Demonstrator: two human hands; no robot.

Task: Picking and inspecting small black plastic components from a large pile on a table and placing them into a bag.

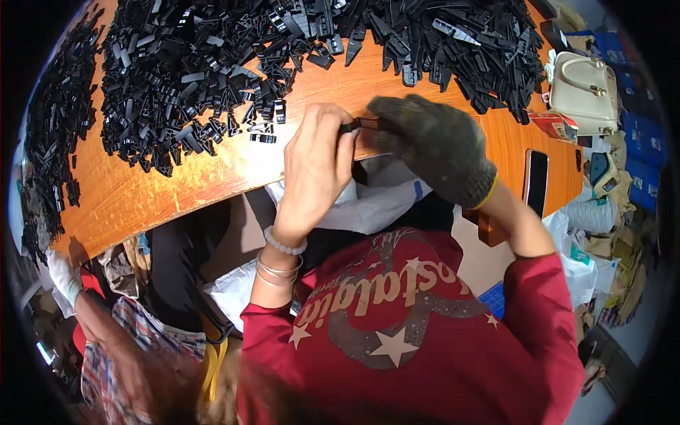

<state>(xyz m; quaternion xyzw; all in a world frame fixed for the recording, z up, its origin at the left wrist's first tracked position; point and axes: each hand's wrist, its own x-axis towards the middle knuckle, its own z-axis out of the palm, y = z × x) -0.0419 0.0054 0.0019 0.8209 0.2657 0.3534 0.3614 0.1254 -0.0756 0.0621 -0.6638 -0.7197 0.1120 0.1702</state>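
Note:
Over the table's near edge, my bare left hand [317, 152] pinches a small black plastic part [348, 127] between thumb and fingers. My right hand [435, 145], in a dark grey knit work glove, is closed just to the right of it and smeared by motion. Something thin and dark runs from the black part toward the glove's fingertips; its kind is too blurred to make out. Beyond both hands lies a big heap of small black plastic clips [191, 78], and at the far right a heap of longer black wedge-shaped pieces [453, 49].
Another heap of black pieces [60, 120] covers the left end of the wooden table [177, 188]. A co-worker's gloved hand [64, 276] is beside it. A phone [536, 183] and a cream handbag [584, 92] lie at the right. White sacking [375, 209] hangs below the edge.

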